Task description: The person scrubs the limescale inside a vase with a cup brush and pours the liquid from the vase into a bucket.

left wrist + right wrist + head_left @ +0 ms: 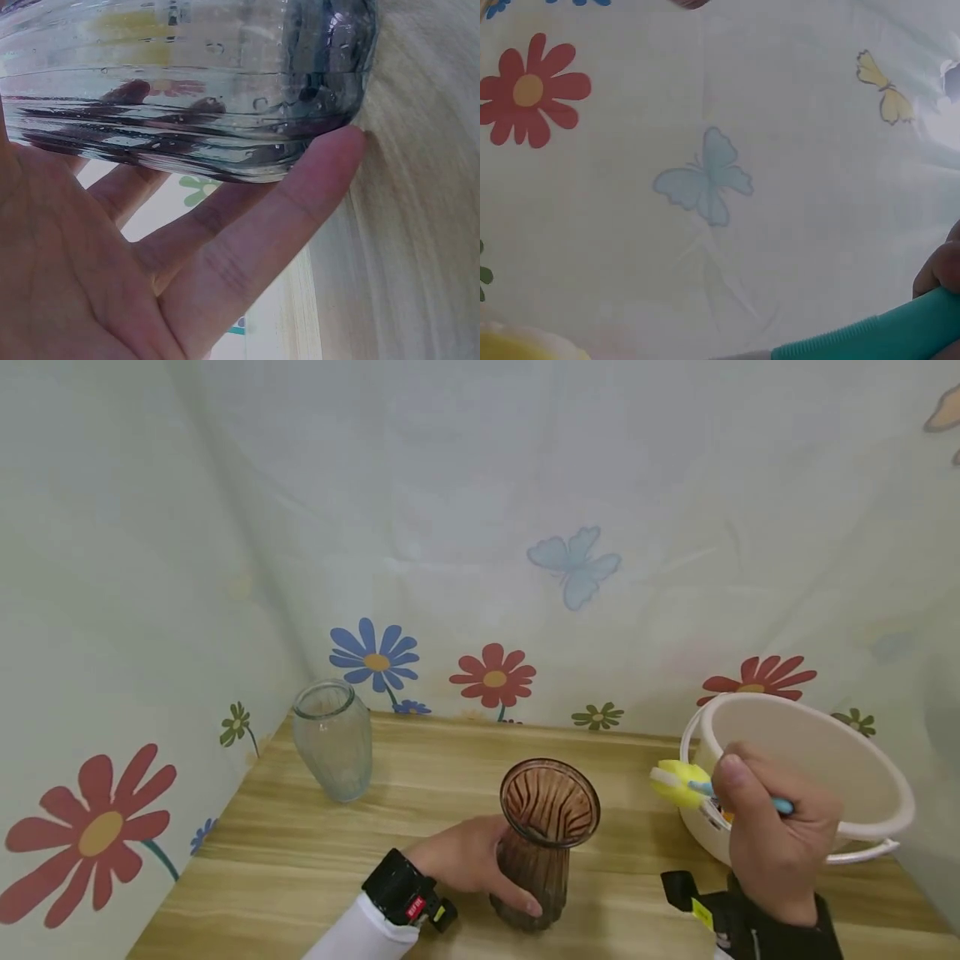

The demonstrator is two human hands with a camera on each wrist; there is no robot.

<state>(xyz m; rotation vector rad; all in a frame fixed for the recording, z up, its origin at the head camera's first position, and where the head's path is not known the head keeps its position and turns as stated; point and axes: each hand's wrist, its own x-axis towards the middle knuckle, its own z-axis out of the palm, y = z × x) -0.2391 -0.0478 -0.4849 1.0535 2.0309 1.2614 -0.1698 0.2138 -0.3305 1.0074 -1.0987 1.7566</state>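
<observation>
A fluted brown glass vase [545, 868] with a flared rim stands upright on the wooden table. My left hand [467, 858] grips its lower body from the left, thumb across the front. Water drops dot the glass [225, 60] in the left wrist view, where the fingers wrap around it near the base. At the right, my right hand [783, 839] holds a sponge brush [681, 782] by its blue-green handle [870, 336]. The yellow and white sponge head points left, in front of the bucket and apart from the vase.
A clear glass vase [334, 747] stands at the back left of the wooden table [427, 777]. A cream bucket [896, 802] with a handle sits at the right, partly behind my right hand. Flower-printed curtains [450, 527] hang behind and on both sides.
</observation>
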